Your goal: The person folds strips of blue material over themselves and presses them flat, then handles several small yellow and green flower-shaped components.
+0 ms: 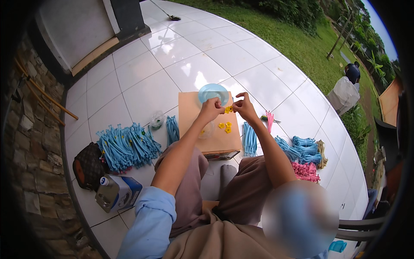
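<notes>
Over a tan board [188, 113], my left hand [211, 109] and my right hand [245, 108] face each other with fingertips pinched. Small yellow flower-shaped pieces [228, 110] sit between them, each hand gripping an end; whether they are joined is too small to tell. On the right hand a finger is raised. Just beyond my left hand a light blue bowl [213, 88] rests at the board's far edge, partly hidden by that hand. Nearer me, more yellow flower pieces [227, 129] lie loose on the board. Beside my left forearm lies a clear plastic bag [207, 130].
Blue strip bundles [128, 146] cover the tiles left; more blue bundles [249, 139], pink bundles [305, 171] and a beige bundle [322, 154] lie right. A metal can [118, 192] and brown bag [88, 166] stand at left. Another person [346, 88] is on the grass.
</notes>
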Demonstrator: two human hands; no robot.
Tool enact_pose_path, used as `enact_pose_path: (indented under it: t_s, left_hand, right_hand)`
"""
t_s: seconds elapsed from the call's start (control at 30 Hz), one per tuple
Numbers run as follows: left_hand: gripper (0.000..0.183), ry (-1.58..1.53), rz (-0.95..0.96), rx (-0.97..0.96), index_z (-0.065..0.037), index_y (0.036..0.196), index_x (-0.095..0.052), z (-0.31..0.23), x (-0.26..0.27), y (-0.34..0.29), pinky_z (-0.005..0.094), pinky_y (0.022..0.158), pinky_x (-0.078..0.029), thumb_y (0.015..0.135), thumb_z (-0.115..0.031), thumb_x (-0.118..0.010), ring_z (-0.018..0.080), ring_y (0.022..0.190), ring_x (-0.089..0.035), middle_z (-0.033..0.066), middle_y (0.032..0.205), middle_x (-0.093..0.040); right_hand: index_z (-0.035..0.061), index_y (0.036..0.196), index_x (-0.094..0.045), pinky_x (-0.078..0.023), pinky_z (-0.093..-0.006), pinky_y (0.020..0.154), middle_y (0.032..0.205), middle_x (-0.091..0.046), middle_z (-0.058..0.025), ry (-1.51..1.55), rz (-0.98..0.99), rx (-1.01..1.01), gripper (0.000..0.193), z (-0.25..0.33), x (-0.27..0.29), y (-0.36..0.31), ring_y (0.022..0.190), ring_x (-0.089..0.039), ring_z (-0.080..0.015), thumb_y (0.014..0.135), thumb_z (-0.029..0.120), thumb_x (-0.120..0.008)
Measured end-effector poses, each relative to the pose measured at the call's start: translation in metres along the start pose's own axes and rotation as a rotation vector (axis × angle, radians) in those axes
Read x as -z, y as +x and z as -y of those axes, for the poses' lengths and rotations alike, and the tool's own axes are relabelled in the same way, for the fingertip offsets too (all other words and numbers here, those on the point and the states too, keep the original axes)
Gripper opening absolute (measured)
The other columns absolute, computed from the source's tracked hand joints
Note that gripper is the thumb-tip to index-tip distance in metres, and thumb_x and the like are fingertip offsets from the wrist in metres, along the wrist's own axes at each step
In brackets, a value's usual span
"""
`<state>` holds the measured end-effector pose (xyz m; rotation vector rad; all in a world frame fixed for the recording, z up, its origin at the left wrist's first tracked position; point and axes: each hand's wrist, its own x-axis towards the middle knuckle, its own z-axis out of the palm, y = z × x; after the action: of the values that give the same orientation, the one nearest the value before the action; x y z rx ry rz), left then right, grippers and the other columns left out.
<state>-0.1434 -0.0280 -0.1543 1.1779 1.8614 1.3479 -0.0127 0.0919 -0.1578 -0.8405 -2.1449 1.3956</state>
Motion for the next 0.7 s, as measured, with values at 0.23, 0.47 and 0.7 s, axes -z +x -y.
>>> enact_pose_path:
  t_s: [0.23, 0.47, 0.7]
  left_hand:
    - [0.017, 0.182, -0.035, 0.013, -0.005, 0.073, -0.052, 0.007, 0.018, -0.007, 0.0267, 0.064, -0.049, 0.071, -0.009, -0.068, 0.0149, 0.069, -0.064, 0.0054, 0.068, -0.062]
    - [0.011, 0.645, -0.010, -0.040, -0.007, 0.079, -0.060, 0.007, -0.007, -0.009, 0.0351, 0.068, -0.050, 0.070, -0.008, -0.066, 0.0248, 0.075, -0.063, 0.0078, 0.077, -0.065]
    - [0.009, 0.820, -0.039, -0.037, -0.012, 0.077, -0.065, 0.020, -0.010, -0.007, 0.0378, 0.072, -0.045, 0.076, -0.009, -0.057, 0.0245, 0.075, -0.064, 0.0083, 0.075, -0.065]
  right_hand:
    - [0.0024, 0.103, -0.037, -0.049, -0.0296, 0.058, 0.069, -0.062, -0.0135, -0.152, -0.121, 0.025, 0.038, -0.036, 0.023, -0.005, 0.061, -0.063, -0.0211, 0.070, -0.005, -0.054]
    - [0.0030, 0.106, -0.038, -0.047, -0.0385, 0.062, 0.072, -0.058, -0.0171, -0.323, -0.042, 0.241, 0.038, -0.018, -0.023, -0.008, 0.069, -0.059, -0.0319, 0.071, -0.010, -0.048]
    - [0.0038, 0.105, -0.039, -0.050, -0.0357, 0.064, 0.071, -0.063, -0.0155, -0.405, 0.151, 0.250, 0.037, -0.022, -0.033, -0.009, 0.070, -0.064, -0.0287, 0.070, -0.009, -0.047]
